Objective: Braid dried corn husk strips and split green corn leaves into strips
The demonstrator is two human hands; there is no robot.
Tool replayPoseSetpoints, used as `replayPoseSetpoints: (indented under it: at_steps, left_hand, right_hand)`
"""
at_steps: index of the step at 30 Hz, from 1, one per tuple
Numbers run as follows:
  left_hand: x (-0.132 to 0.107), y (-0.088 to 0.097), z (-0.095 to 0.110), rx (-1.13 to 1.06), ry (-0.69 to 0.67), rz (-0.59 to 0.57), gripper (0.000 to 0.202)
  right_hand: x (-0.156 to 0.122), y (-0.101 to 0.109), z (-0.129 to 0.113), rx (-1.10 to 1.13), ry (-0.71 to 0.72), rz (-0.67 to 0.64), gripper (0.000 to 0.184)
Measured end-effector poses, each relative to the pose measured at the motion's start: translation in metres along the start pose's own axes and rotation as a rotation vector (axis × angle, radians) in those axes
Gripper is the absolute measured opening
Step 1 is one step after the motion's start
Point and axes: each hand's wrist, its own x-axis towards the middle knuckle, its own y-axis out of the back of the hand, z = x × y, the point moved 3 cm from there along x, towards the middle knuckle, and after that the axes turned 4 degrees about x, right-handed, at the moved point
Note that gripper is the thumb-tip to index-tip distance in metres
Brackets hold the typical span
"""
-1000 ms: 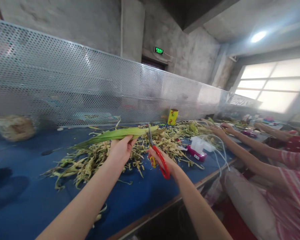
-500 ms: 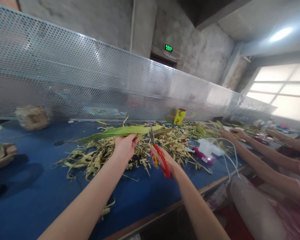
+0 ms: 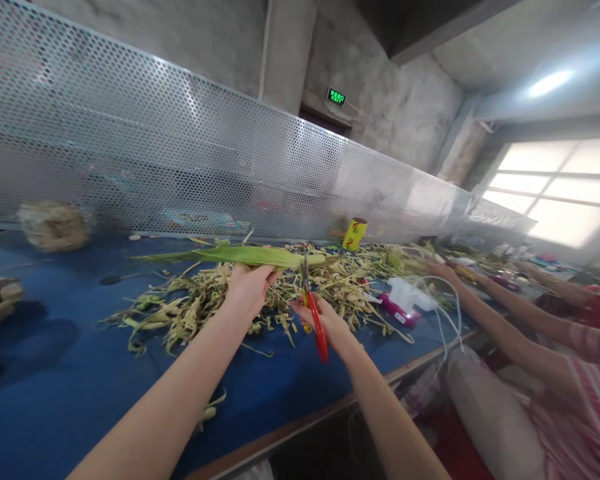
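Note:
My left hand (image 3: 249, 290) is closed on a long green corn husk (image 3: 250, 255), which lies roughly level above the pile, its thin end trailing off to the left. In my right hand (image 3: 330, 323) is a pair of scissors (image 3: 320, 333) with red and yellow handles. The scissor blades point up and cross the husk's right part, close to its pale end. Whether the blades are fully closed is hard to see. Beneath both hands spreads a heap of pale, shredded husk trimmings (image 3: 193, 307) on the blue table (image 3: 115, 393).
A yellow cylinder (image 3: 355, 235) stands by the perforated metal screen (image 3: 205, 160). Right of the heap lie a purple device (image 3: 399, 311) and a white plastic bag (image 3: 411, 293). A wrapped bundle (image 3: 54, 227) and a brown bowl (image 3: 0, 303) sit left. Co-workers' arms (image 3: 500, 307) reach in from the right.
The view has swung slightly right, so things sit a little further left. The scissors have turned more upright, with their handles closer together. My left hand still grips the husk.

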Motion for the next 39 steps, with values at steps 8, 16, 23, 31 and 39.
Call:
replayPoseSetpoints:
  at_steps: [8, 16, 23, 31, 39]
  left_hand:
    - [-0.004, -0.001, 0.000, 0.062, 0.024, 0.026, 0.050]
    - [-0.010, -0.007, 0.003, 0.074, 0.089, 0.002, 0.047]
    - [-0.014, -0.012, 0.006, 0.047, 0.115, -0.029, 0.048]
    - [-0.006, -0.003, 0.004, 0.007, 0.121, -0.038, 0.043]
    - [-0.002, -0.006, 0.002, -0.017, 0.120, 0.035, 0.035]
  right_hand:
    - [0.003, -0.006, 0.002, 0.006, 0.029, 0.122, 0.027]
    - [0.003, -0.001, 0.009, -0.029, 0.045, 0.174, 0.016]
    - [-0.002, 0.001, 0.012, -0.172, 0.142, 0.252, 0.008]
    - [0.006, 0.000, 0.013, -0.280, 0.178, 0.252, 0.010]
    - [0.010, -0.001, 0.011, -0.455, 0.107, 0.268, 0.016]
